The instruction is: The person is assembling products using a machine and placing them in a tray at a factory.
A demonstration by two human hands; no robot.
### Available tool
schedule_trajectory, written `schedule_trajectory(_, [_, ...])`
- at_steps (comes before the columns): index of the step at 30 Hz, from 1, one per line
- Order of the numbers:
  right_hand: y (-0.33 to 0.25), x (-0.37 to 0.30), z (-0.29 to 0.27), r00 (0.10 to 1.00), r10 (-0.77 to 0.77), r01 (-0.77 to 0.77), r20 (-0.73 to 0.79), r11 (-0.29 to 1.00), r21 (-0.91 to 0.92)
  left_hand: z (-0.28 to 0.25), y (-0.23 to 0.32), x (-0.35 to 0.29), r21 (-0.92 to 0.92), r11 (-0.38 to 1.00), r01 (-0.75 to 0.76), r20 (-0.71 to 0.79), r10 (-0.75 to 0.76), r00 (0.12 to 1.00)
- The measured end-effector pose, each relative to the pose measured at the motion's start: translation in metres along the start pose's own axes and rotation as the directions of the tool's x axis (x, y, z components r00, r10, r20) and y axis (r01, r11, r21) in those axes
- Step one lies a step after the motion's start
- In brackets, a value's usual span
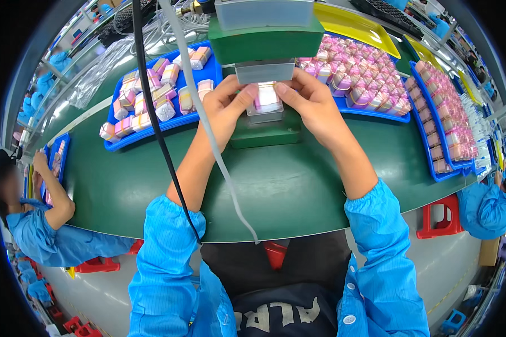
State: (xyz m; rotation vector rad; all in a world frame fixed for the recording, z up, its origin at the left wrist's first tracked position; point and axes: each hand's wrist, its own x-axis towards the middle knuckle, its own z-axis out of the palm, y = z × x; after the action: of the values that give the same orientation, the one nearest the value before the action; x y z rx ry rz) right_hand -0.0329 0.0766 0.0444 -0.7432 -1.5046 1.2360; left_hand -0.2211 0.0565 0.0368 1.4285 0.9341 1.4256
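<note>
In my head view, the pack [268,94] is just above the lower block [265,117], toward the far edge of the table [275,185]. The left hand [226,106] and right hand [319,106] each have a closed grip on its sides. My main worry: fingertips lie so near the upper block [264,72] that, if it dropped, it could nip them. Uneven thumb pressure might tilt the pack. The grey hose [208,126], crossing the left forearm toward the table's near edge, could snag a sleeve; I can't tell whether they touch.
</note>
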Motion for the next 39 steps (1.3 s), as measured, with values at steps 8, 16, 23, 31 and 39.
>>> schedule_trajectory(8, [-0.003, -0.003, 0.004, 0.999, -0.005, 0.007, -0.034, 0.998, 0.058, -0.003, 0.009, -0.003, 0.055, 0.991, 0.124, 0.058, -0.127, 0.990])
schedule_trajectory(16, [-0.017, -0.004, 0.004, 0.997, 0.028, -0.040, 0.066, 0.983, 0.178, -0.002, 0.016, -0.005, -0.038, 0.995, 0.089, 0.094, -0.085, 0.992])
schedule_trajectory(23, [-0.013, 0.007, -0.064, 0.916, -0.352, 0.137, -0.194, 0.727, -0.673, -0.023, 0.006, 0.008, -0.463, 0.862, 0.204, 0.226, -0.107, 0.968])
schedule_trajectory(31, [-0.007, -0.004, -0.095, 0.970, -0.114, -0.179, -0.216, 0.272, -0.946, -0.036, 0.004, 0.007, -0.654, 0.696, 0.297, 0.339, -0.081, 0.937])
schedule_trajectory(39, [-0.006, 0.002, -0.063, 0.947, -0.320, 0.102, -0.043, 0.424, -0.900, -0.017, 0.011, 0.007, -0.399, 0.902, 0.165, 0.077, -0.147, 0.986])
